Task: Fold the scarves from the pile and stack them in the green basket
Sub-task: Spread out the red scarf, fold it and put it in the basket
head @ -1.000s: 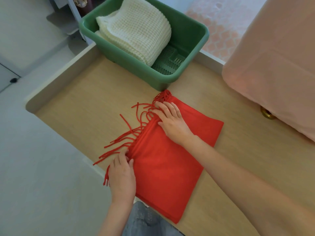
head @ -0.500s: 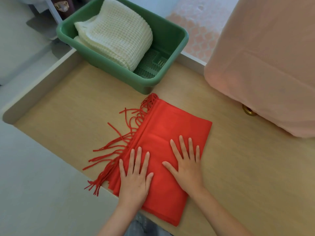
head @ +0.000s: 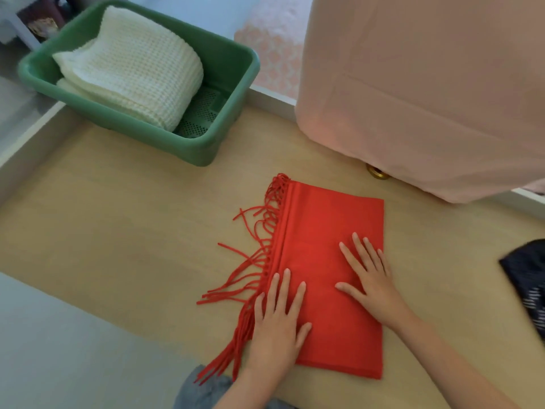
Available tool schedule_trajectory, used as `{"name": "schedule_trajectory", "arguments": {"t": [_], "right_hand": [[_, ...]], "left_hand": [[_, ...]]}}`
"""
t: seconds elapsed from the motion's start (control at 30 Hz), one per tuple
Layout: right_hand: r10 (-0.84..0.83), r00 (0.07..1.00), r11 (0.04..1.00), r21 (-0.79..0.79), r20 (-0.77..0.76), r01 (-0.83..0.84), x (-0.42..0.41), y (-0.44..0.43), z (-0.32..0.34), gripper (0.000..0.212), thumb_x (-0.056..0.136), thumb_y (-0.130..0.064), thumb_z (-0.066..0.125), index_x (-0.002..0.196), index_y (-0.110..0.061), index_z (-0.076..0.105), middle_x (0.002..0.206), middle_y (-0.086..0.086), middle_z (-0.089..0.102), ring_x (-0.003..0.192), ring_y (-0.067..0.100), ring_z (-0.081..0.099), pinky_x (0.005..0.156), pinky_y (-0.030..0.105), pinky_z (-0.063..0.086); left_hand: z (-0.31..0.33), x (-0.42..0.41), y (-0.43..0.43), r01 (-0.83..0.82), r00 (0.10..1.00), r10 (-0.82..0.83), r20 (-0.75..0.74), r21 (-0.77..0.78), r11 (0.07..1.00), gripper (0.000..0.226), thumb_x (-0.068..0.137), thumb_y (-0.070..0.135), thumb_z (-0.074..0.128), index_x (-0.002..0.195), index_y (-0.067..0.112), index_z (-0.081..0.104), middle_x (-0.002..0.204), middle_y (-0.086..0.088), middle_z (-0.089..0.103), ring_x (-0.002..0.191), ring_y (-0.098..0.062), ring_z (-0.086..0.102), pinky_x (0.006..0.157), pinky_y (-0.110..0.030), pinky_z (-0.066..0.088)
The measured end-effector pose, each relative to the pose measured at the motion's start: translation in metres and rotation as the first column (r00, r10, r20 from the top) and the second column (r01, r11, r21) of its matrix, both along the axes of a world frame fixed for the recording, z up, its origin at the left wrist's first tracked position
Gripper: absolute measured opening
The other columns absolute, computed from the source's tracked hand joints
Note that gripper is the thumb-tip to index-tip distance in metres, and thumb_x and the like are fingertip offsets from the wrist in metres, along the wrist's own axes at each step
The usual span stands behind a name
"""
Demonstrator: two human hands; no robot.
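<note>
Pale wood tabletop [head: 118, 219] fills the view, with a big pink cloth cover [head: 427, 98] draped ahead and to the right of the hands. The green basket [head: 203, 152] sits ahead and to the left of both hands, well apart from them, and already holds a folded white knitted scarf [head: 132, 69]. The red scarf [head: 330, 228] lies folded flat on the wood directly under the hands, its long axis running away from the person and its fringe [head: 253, 261] trailing off the left edge. A dark striped fabric [head: 528, 281] shows at the frame edge, out to the right of the right hand; it may be the pile.

The left hand [head: 277, 323] rests palm-down on the near left part of the scarf, just beside the fringe, fingers straight and spread. The right hand [head: 371, 284] presses flat on the right half, fingers likewise splayed. Neither grips anything.

This looks like the final smoothing. The basket lies on the left hand's side, so the lift would carry the scarf forward and leftward, loose fringe leading.
</note>
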State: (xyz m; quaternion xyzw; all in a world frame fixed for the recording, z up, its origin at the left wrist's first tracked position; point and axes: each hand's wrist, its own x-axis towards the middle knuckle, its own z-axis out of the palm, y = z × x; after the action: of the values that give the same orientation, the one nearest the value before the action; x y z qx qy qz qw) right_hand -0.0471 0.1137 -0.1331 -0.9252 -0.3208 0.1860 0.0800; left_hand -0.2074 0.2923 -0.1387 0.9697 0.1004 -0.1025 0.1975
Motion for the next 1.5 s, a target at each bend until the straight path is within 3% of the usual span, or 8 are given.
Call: {"name": "schedule_trajectory", "arguments": {"t": [0.23,0.5,0.67,0.87,1.0,1.1,1.3,1.5], "right_hand": [[0.175,0.981,0.966,0.209,-0.083,-0.154,-0.07,-0.072,0.011,0.074,0.087,-0.061,0.053,0.149,-0.034,0.022,0.159,-0.011,0.015,0.146,0.012,0.015,0.116,0.028,0.015],[0.216,0.976,0.951,0.231,-0.028,-0.204,-0.098,-0.091,-0.009,0.061,0.087,-0.046,0.058,0.141,-0.025,0.038,0.157,-0.007,0.022,0.145,0.016,0.02,0.115,0.036,0.02],[0.218,0.973,0.924,0.304,0.082,-0.232,-0.102,-0.096,-0.012,0.042,0.088,-0.029,0.055,0.129,-0.018,0.054,0.152,-0.002,0.036,0.141,0.018,0.031,0.113,0.038,0.027],[-0.01,0.999,0.884,0.467,0.039,-0.009,-0.105,-0.083,-0.006,0.031,0.099,-0.036,0.043,0.108,-0.018,0.066,0.125,-0.009,0.062,0.123,0.005,0.052,0.099,0.03,0.045],[-0.297,0.893,0.734,0.518,-0.337,0.439,-0.087,-0.068,0.02,0.031,0.09,-0.054,0.048,0.103,-0.031,0.065,0.105,-0.024,0.065,0.097,-0.006,0.061,0.082,0.014,0.047],[-0.355,0.783,0.616,0.503,-0.511,0.607,-0.042,-0.047,0.041,0.006,0.092,-0.022,0.061,0.091,-0.024,0.066,0.083,-0.013,0.068,0.075,0.0,0.061,0.067,0.019,0.052],[-0.424,0.729,0.612,0.423,-0.538,0.668,0.074,0.001,0.081,0.023,0.097,-0.025,0.052,0.086,-0.009,0.064,0.066,0.0,0.049,0.037,0.01,0.048,0.041,0.023,0.043],[-0.561,0.541,0.404,0.363,-0.627,0.84,0.127,0.044,0.038,0.05,0.093,-0.058,0.042,0.108,-0.014,0.059,0.086,-0.004,0.057,0.077,0.017,0.058,0.068,0.028,0.044]], "left_hand": [[-0.026,-0.019,0.038,0.491,0.827,-0.469,0.311,0.008,0.871,0.038,0.083,0.027,0.049,0.12,0.025,0.058,0.137,-0.002,0.053,0.132,-0.017,0.043,0.118,-0.03,0.014],[-0.016,-0.027,0.059,0.597,0.797,-0.593,0.116,0.003,0.802,0.08,0.082,0.069,0.047,0.148,0.029,0.028,0.159,0.005,0.015,0.146,-0.015,0.012,0.116,-0.035,0.009],[-0.019,-0.024,0.062,0.601,0.782,-0.595,0.186,0.026,0.798,0.075,0.07,0.048,0.071,0.137,0.029,0.045,0.148,0.003,0.041,0.137,-0.017,0.034,0.109,-0.039,0.024],[-0.016,-0.019,0.065,0.559,0.78,-0.527,0.338,0.003,0.829,0.037,0.082,0.031,0.051,0.117,0.025,0.061,0.121,0.007,0.063,0.115,-0.014,0.056,0.093,-0.03,0.039],[0.01,0.005,0.068,0.386,0.874,-0.298,0.385,-0.174,0.906,0.037,0.076,0.033,0.054,0.112,0.027,0.061,0.103,0.01,0.068,0.094,-0.005,0.06,0.08,-0.017,0.043],[0.042,0.042,0.071,0.217,0.918,-0.078,0.388,-0.331,0.918,0.034,0.078,0.04,0.054,0.107,0.028,0.066,0.099,0.016,0.068,0.088,0.007,0.059,0.077,-0.008,0.043],[0.055,0.147,0.091,-0.075,0.962,0.19,0.196,-0.482,0.873,0.034,0.076,0.059,0.052,0.096,0.034,0.06,0.084,0.008,0.065,0.08,-0.011,0.062,0.077,-0.038,0.05],[0.031,0.219,0.09,-0.399,0.898,0.44,-0.001,-0.421,0.814,0.03,0.095,0.036,0.053,0.114,0.013,0.057,0.117,-0.007,0.063,0.111,-0.027,0.056,0.088,-0.035,0.04]]}}
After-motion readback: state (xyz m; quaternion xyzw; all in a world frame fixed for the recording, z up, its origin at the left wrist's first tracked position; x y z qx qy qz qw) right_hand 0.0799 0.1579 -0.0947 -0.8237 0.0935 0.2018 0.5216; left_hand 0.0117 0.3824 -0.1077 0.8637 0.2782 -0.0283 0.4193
